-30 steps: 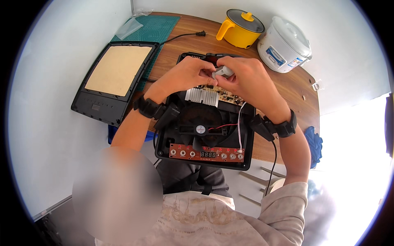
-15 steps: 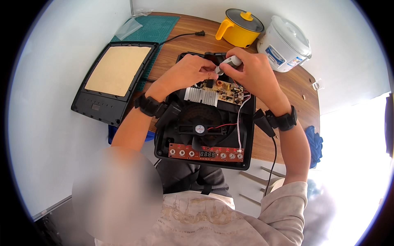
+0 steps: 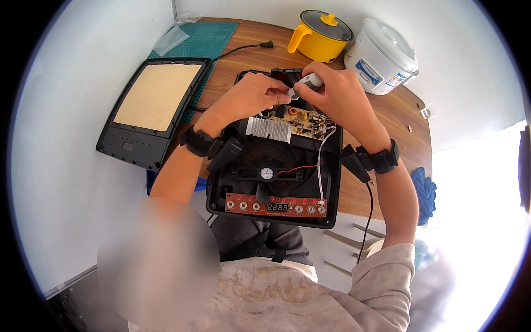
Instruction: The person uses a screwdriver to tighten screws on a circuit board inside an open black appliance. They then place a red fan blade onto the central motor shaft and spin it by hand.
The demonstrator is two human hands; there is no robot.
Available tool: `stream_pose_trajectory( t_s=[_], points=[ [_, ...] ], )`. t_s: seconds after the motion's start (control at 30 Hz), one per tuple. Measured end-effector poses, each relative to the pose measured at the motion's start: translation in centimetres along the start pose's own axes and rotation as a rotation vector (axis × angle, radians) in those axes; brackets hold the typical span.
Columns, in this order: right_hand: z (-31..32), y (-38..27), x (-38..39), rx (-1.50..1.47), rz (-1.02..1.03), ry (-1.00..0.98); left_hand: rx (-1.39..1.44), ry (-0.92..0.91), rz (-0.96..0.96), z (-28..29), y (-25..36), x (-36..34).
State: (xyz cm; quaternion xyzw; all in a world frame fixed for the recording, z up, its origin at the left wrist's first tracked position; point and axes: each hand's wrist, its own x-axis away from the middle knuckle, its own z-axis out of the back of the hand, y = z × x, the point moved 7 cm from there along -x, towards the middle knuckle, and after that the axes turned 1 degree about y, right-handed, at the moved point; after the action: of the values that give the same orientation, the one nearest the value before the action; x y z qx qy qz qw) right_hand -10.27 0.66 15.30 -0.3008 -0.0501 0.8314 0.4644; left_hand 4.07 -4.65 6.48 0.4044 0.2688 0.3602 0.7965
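Observation:
An opened induction cooker base (image 3: 326, 218) lies before me, its far edge under my hands. Inside are a circuit board (image 3: 303, 123), a finned heat sink (image 3: 269, 129), a black fan (image 3: 260, 172) and a brown control board (image 3: 276, 207). My right hand (image 3: 337, 91) is closed around the grey-and-white handle of a screwdriver (image 3: 311, 83), tilted over the far part of the base. Beside the tool's lower end, my left hand (image 3: 259, 95) has its fingers pinched together. What they grip is hidden, and so is the screwdriver's tip.
The cooker's top cover (image 3: 157, 99) lies to the left, partly on a green cutting mat (image 3: 218, 36). A power plug (image 3: 266, 44) rests beyond. At the back stand a yellow pot (image 3: 321, 44) and a white rice cooker (image 3: 381, 58). A blue cloth (image 3: 423, 193) hangs at the right edge.
Both hands stay at the far part of the base, with the screwdriver still in my right hand. The whole scene has shifted slightly left in view.

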Motion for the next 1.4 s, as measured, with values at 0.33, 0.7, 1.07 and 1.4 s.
stream_pose_trajectory(
  t_s=[0.33, 0.7, 1.07, 1.4],
  points=[
    [-0.3, -0.3, 0.0, 0.057, 0.019, 0.018, -0.009, -0.016, 0.002, 0.0, 0.2, 0.1],
    [-1.2, -1.8, -0.4, 0.484, 0.154, 0.015, 0.03, -0.003, -0.01, 0.2, -0.4, 0.0],
    [-1.3, -2.5, 0.1, 0.301, 0.111, -0.081, 0.032, -0.008, -0.092, 0.3, -0.7, 0.2],
    [-1.1, -2.4, -0.3, 0.28, 0.166, -0.129, -0.039, -0.054, -0.021, 0.1, -0.8, 0.2]
  ],
)
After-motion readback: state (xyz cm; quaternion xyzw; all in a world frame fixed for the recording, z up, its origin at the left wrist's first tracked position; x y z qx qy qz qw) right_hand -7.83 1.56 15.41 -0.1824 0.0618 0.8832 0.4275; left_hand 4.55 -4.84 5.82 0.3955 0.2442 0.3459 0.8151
